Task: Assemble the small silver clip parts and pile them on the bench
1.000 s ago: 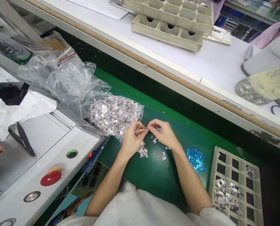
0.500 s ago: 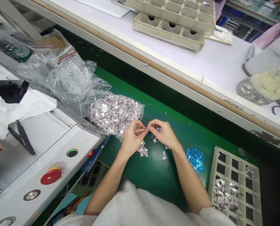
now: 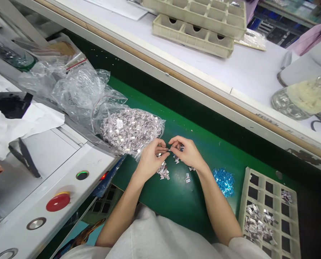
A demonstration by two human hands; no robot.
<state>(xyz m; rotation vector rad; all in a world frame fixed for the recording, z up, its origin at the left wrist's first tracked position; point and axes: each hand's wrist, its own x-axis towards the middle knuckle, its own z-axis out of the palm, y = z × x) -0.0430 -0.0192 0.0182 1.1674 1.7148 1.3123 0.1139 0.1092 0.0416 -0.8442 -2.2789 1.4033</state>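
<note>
Over the green work surface [image 3: 173, 194], my two hands meet fingertip to fingertip. My left hand [image 3: 152, 158] is closed, its thumb and fingertips at one end of a small silvery metal part [image 3: 169, 150]. From the other side my right hand [image 3: 186, 153] pinches the same part; its fine shape is too small to make out. Beneath and beside the hands lie a small pile of loose metal parts [image 3: 164, 172] and a single part [image 3: 187, 178]. More parts, partly hidden, lie under my right hand.
A clear plastic bag [image 3: 133, 131] full of metal parts lies beyond my left hand. To the right are a heap of blue strips [image 3: 224, 181] and a compartment tray [image 3: 261, 196] holding parts. A machine panel with a red button [image 3: 58, 202] borders the left; trays [image 3: 192, 39] stand on the shelf.
My left thumb and fingers have shifted slightly, with a little more gap between them. My right fingers have moved slightly around the small part. Everything else stays in place.
</note>
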